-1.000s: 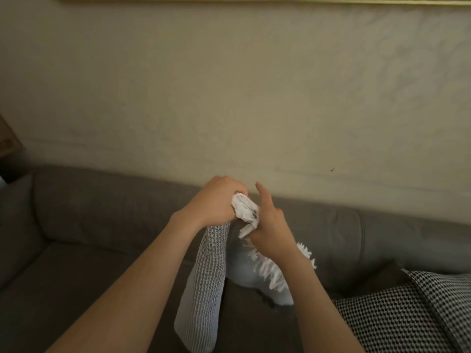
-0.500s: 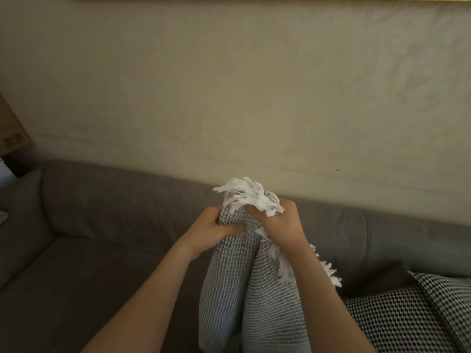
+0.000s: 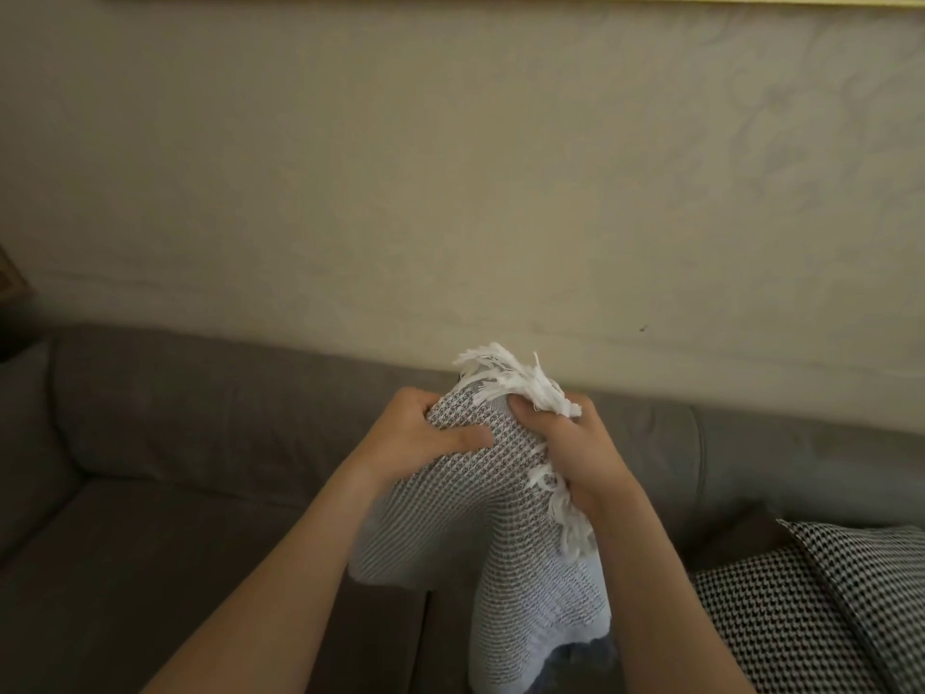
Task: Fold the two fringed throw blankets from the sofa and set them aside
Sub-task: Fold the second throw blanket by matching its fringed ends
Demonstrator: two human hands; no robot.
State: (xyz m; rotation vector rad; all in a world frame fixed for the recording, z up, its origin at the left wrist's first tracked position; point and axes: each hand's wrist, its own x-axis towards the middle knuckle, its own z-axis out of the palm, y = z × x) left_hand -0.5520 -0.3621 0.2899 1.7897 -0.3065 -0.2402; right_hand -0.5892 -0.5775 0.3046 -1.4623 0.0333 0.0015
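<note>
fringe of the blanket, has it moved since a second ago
Yes. The white fringe has come up above both hands, level with the sofa backrest top; earlier it hung below them.

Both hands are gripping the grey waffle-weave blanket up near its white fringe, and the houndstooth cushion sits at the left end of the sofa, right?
Not quite: the houndstooth cushion sits at the right end of the sofa, as the head view shows. The rest holds: the left hand and right hand both grip the blanket near its white fringe.

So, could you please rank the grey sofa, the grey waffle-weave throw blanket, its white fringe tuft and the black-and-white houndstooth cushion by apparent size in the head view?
1. Grey sofa
2. Grey waffle-weave throw blanket and black-and-white houndstooth cushion: unsure, since the blanket is nearer and the cushion is cropped
3. White fringe tuft
</note>
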